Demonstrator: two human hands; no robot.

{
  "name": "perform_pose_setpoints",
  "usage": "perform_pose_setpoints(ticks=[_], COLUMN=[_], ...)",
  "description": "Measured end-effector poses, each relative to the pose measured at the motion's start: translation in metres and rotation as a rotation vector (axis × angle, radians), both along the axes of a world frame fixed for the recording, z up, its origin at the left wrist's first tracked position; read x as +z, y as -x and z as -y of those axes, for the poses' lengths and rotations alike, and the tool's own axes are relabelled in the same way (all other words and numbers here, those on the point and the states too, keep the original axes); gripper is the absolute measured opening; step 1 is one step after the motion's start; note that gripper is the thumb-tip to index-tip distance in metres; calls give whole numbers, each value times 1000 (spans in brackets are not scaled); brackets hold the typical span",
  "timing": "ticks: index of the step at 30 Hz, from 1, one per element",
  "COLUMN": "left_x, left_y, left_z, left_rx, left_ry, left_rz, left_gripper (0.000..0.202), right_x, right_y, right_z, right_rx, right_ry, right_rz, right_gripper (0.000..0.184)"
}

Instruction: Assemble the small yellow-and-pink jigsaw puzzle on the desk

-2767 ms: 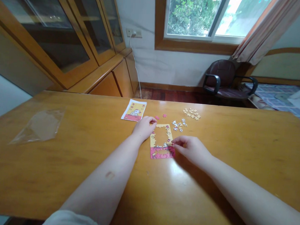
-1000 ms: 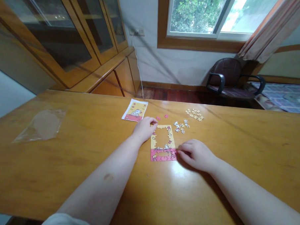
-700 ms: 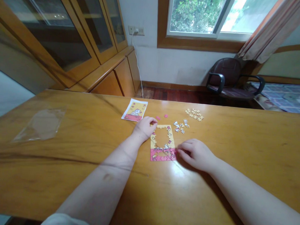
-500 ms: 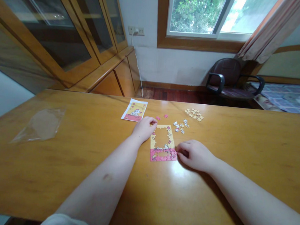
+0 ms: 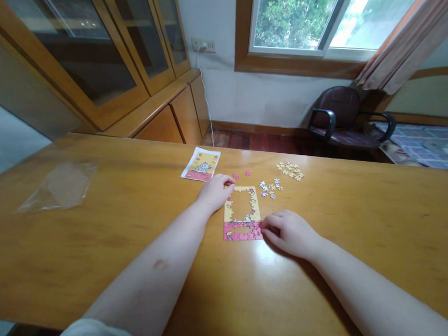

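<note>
A partly assembled jigsaw puzzle (image 5: pixel 257 207) lies flat on the table, yellow in its upper part and pink along the bottom. Its border is joined, and wooden tabletop shows through a large gap in the middle and a smaller one in the pink part. My left hand (image 5: pixel 216 192) is at the puzzle's upper left corner, fingers curled and closed against it. At the lower right edge, my right hand (image 5: pixel 290 232) has its thumb and fingers closed on the pink side. Two loose pink pieces (image 5: pixel 248 173) lie just beyond the puzzle.
White patterned pieces (image 5: pixel 270 188) and a group of yellow pieces (image 5: pixel 290 171) lie to the right. A printed picture card (image 5: pixel 202 164) rests behind my left hand. On the left is a clear plastic bag (image 5: pixel 63 186). An office chair (image 5: pixel 341 116) stands beyond the table (image 5: pixel 134 194).
My right hand has shifted slightly left, and the puzzle's lower right edge has moved in a little with it. My left hand stays at the upper left corner.
</note>
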State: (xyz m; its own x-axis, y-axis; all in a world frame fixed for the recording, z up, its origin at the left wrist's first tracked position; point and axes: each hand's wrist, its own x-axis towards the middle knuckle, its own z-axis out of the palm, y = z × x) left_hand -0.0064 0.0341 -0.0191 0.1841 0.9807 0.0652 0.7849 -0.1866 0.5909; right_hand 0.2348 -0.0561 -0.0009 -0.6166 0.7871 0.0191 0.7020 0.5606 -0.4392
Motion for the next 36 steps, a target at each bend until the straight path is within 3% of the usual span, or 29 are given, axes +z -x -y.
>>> perform_pose_setpoints(ticks=[13,18,36], left_x=[-1,-2,1], left_y=[1,1,-1], left_z=[-1,-1,0], left_rx=[-14,-8,5], left_ry=[-16,-14,-4], left_rz=[-1,0,-17], left_gripper=[20,19,19], right_x=[1,0,-2], right_y=[2,-2,-1], right_z=[2,0,1], right_rx=[148,129,255], right_ry=[-42,-85,-13], right_rz=[-116,-118,-181], right_gripper=[18,21,21])
